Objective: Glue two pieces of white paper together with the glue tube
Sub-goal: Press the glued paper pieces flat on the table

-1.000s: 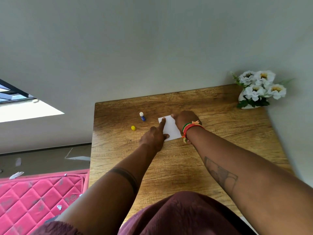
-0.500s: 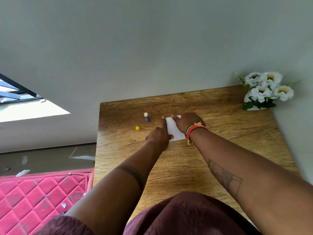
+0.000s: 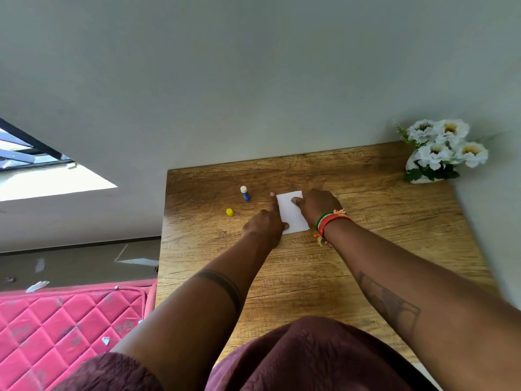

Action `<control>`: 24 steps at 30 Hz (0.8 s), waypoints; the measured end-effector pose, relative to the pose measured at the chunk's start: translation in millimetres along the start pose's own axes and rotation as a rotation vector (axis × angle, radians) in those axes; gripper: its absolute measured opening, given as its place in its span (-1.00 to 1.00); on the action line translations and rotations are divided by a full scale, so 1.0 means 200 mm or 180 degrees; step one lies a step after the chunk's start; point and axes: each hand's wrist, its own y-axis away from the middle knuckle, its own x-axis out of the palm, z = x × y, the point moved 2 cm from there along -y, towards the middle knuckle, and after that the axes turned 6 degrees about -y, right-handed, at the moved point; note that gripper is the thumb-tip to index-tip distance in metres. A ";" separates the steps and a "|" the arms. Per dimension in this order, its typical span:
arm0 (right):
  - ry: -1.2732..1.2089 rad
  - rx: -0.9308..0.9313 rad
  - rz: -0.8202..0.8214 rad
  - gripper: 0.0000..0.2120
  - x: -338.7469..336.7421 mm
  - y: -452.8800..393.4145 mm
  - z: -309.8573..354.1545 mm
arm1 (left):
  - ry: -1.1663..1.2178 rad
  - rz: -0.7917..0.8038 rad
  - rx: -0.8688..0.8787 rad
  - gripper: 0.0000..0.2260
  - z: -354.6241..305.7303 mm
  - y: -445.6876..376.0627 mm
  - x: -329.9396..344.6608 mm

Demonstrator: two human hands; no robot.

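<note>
Already the paper (image 3: 291,211) lies flat on the counter (image 3: 366,221), toward its far middle, and reads as one white rectangle, so the two pieces seem to be stacked; whether glue sits between them cannot be told. The left hand (image 3: 263,225) rests at the sheet's left edge with its index finger stretched out along that edge and the other fingers curled under, holding nothing. The right hand (image 3: 317,206) lies on the right side of the paper, fingers bent and pressing down, also gripping nothing. The glue tube (image 3: 244,193) stands upright and uncapped just left of the paper, and its yellow cap (image 3: 229,212) lies apart from it, nearer the person. The main risk seems to be slippage: if the left finger rubs along the edge while the right hand eases its pressure, the upper piece could slide over wet glue and set crooked. Pressing hard at the edge could also squeeze glue out and stick the paper to the counter, or smear it onto the fingers, which would then lift or tear the sheet when the hand is raised. The open tube is close to the left hand; a careless sweep outward would likely tip it, and left uncapped its tip may dry. The flowers (image 3: 442,148) in the far right corner are well clear.
</note>
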 end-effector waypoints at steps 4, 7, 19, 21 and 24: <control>-0.0173 0.0032 0.0014 -0.61 0.00 0.03 -0.04 | -0.0006 0.0014 0.0014 -0.18 0.00 0.01 -0.01; -0.0256 -0.0015 -0.0007 -0.45 0.00 0.06 -0.03 | 0.0008 0.0040 -0.0010 -0.18 0.00 0.02 -0.01; -0.0266 0.0025 -0.0038 -0.55 0.03 0.05 -0.06 | 0.0081 0.0044 0.0019 -0.17 0.00 0.01 -0.01; -0.0205 -0.0043 -0.0156 -0.42 0.05 0.09 -0.06 | 0.0085 0.0021 0.0034 -0.17 0.00 0.01 0.00; 0.0125 -0.0552 -0.0361 -0.40 0.11 0.18 -0.09 | 0.0055 -0.0009 0.0076 -0.17 0.01 0.00 0.01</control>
